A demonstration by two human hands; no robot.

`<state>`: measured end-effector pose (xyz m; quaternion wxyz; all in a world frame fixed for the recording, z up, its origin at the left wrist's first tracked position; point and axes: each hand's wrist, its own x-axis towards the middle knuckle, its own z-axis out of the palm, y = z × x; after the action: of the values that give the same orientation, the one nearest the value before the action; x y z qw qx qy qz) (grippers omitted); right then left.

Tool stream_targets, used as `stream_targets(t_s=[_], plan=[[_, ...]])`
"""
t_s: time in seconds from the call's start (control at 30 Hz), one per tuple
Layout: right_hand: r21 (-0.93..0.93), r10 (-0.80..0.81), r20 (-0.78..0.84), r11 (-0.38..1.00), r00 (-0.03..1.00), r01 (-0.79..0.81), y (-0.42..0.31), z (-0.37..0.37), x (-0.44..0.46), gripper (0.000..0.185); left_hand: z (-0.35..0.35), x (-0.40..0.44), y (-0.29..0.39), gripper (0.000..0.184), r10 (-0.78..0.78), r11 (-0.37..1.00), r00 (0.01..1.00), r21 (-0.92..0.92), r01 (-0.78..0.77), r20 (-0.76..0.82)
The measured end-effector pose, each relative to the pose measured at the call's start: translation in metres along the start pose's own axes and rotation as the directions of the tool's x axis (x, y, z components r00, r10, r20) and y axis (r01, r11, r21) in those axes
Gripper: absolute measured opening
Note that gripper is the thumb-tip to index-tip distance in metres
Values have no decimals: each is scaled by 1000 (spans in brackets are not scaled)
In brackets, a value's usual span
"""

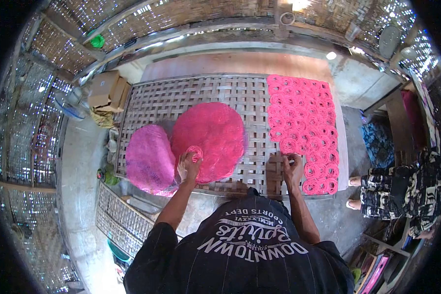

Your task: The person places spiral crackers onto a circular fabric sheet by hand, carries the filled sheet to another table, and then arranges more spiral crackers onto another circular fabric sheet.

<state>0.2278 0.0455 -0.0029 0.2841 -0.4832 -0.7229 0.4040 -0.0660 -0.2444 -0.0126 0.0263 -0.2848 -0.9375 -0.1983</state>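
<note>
My left hand [188, 168] has its fingers curled around a pink coil of thin strands [195, 153], over the large round pink mound [210, 132]. The mound lies on a woven bamboo rack [255, 147], and thin clear plastic seems to cover part of it. Beside it on the left bulges a magenta plastic-wrapped bundle [149, 157]. My right hand [293, 169] is at the rack's near side, its fingers pinched together just below another pink coil [289, 145]. What those fingertips hold, if anything, is too small to make out. Rows of flat pink coils [304, 110] cover the rack's right end.
Past the rack's far left corner stands a cardboard box [105, 90]. Another bamboo rack [125, 215] leans low at the left. To the right, a person in black-and-white patterned clothes [402, 193] sits with bare feet near the rack. Woven bamboo walls surround the room.
</note>
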Motion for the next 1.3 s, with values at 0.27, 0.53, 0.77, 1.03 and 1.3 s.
stream_targets(t_s=[0.27,0.53,0.77,1.03,1.3], plan=[[-65,-53,110,996,992,60,-45,11,-5,23,-11,21,20,34,19,980,984,191,-53,178],[14,-5,145,1000,989,3,-36,4,-21,29,-13,50,12,22,-407,902,906,209,378,116],[220,103,315,959,943,-178,-45,9,-27,27,-22,62,-62,16,-608,-31,719,-914,403,338],[397,-95,677,882,730,-253,-116,31,-19,39,-96,47,82,32,-142,-270,899,-890,368,415],[599,-191,714,665,673,-446,-151,26,1,40,-86,41,172,37,346,-269,803,-769,580,485]])
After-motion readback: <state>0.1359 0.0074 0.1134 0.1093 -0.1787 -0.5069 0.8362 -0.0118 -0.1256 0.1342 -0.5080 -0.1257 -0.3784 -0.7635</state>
